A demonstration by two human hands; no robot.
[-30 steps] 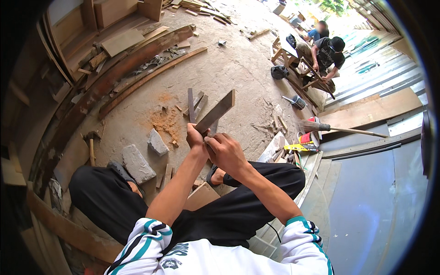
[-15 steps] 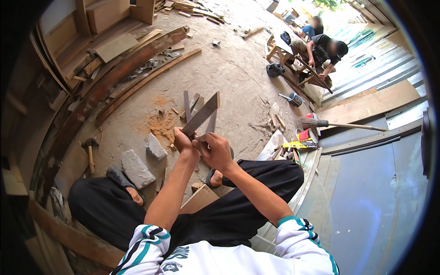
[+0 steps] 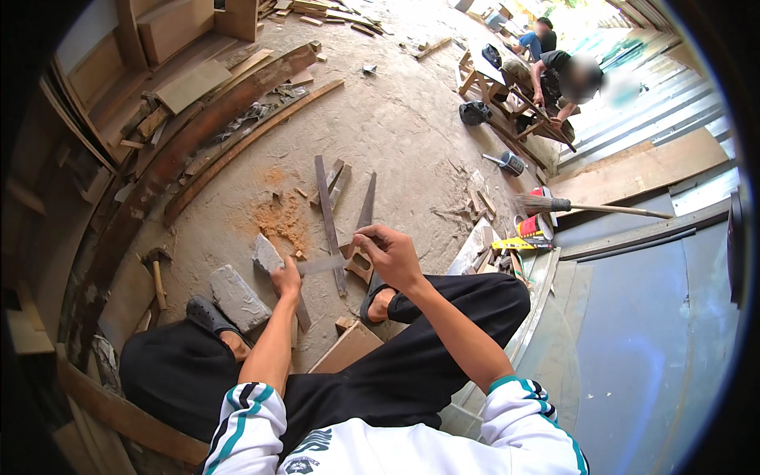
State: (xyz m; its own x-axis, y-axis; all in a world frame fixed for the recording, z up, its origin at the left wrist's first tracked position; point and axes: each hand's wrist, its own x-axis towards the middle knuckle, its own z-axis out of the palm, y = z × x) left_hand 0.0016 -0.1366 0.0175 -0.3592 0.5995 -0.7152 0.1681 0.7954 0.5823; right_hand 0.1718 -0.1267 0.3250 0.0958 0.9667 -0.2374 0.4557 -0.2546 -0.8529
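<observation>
My left hand [image 3: 286, 279] is closed around one end of a blurred pale strip [image 3: 323, 265], whose kind I cannot make out. The strip stretches toward my right hand [image 3: 389, 255], whose thumb and fingers are pinched together by its other end; what they hold is unclear. Just below my left hand shows a brown wooden piece [image 3: 303, 314]; I cannot tell whether it is held. On the ground beyond lie a long dark wooden strip [image 3: 327, 214] and a handsaw [image 3: 366, 210], its wooden handle partly hidden by my right hand.
Two pale blocks [image 3: 237, 297] and a hammer [image 3: 159, 285] lie left, near sawdust [image 3: 281, 222]. A board [image 3: 348, 348] rests between my legs. At right are a broom [image 3: 558, 204], a can [image 3: 534, 228] and wood scraps. Two people [image 3: 566, 79] sit at the far right.
The broad wooden piece held up in my left hand has left its raised position. My left hand has moved left and down, my right hand slightly right; they are now apart.
</observation>
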